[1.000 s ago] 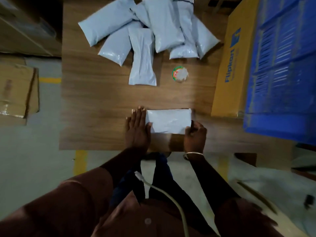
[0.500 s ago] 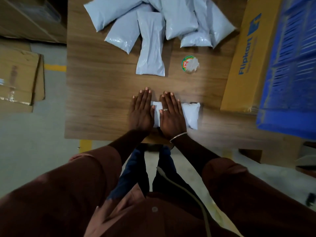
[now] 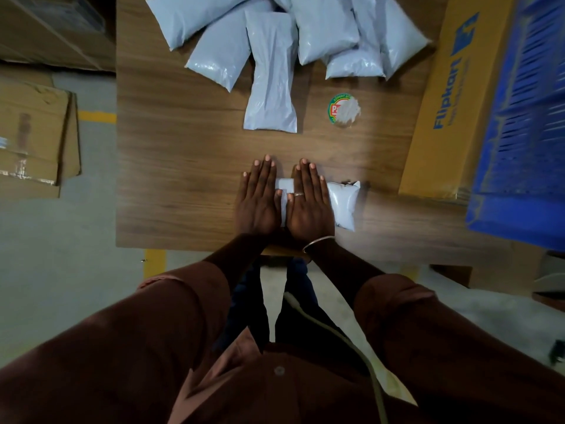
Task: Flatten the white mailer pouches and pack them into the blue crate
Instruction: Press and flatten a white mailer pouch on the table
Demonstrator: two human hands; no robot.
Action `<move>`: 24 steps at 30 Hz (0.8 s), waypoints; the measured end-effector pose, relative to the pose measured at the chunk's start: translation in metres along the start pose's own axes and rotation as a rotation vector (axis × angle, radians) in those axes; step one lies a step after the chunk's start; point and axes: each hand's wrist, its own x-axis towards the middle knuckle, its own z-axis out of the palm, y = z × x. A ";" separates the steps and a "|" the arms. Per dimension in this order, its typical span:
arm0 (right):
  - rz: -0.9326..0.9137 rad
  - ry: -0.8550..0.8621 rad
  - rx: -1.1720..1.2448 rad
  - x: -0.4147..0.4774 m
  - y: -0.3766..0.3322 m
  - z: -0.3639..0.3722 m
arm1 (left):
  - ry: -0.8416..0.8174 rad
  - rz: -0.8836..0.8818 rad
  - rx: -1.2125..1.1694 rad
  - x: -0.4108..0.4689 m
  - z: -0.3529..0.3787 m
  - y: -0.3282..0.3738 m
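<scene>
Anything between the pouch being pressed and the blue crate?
Yes. The yellow Flipkart carton lies on the table along the near side of the blue crate, between it and the pouch under the left hand and right hand. The pouch must go over or around it.

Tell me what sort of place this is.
Probably a warehouse or e-commerce packing station: a heap of white mailer pouches on a wooden table, a Flipkart-branded carton beside a blue crate, and flattened cardboard on the concrete floor.
</scene>
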 end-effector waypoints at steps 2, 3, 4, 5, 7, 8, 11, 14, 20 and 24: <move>-0.006 0.011 0.012 0.001 0.001 0.001 | 0.006 -0.009 0.008 0.000 0.003 0.001; -0.008 0.016 0.022 0.001 0.002 0.002 | 0.009 -0.011 0.014 0.000 0.004 0.002; -0.011 0.016 0.033 0.002 0.002 0.003 | 0.011 -0.013 0.017 0.000 0.005 0.001; -0.014 0.012 0.045 0.003 0.003 0.004 | 0.011 -0.018 0.017 0.000 0.007 0.001; -0.022 0.014 0.065 0.004 0.004 0.006 | 0.012 -0.029 0.015 0.000 0.008 0.002; -0.025 0.018 0.076 0.005 0.005 0.007 | 0.014 -0.033 0.017 0.001 0.008 0.002; -0.041 0.027 0.110 0.006 0.007 0.010 | 0.012 -0.027 0.023 0.002 0.008 0.002; -0.049 0.023 0.132 0.007 0.008 0.011 | 0.010 -0.021 0.028 0.003 0.008 0.000; -0.035 0.005 0.127 0.006 0.007 0.008 | 0.014 -0.011 0.071 0.001 0.010 -0.002; -0.034 -0.018 0.174 0.005 0.007 -0.002 | 0.002 -0.031 0.108 -0.002 0.004 0.004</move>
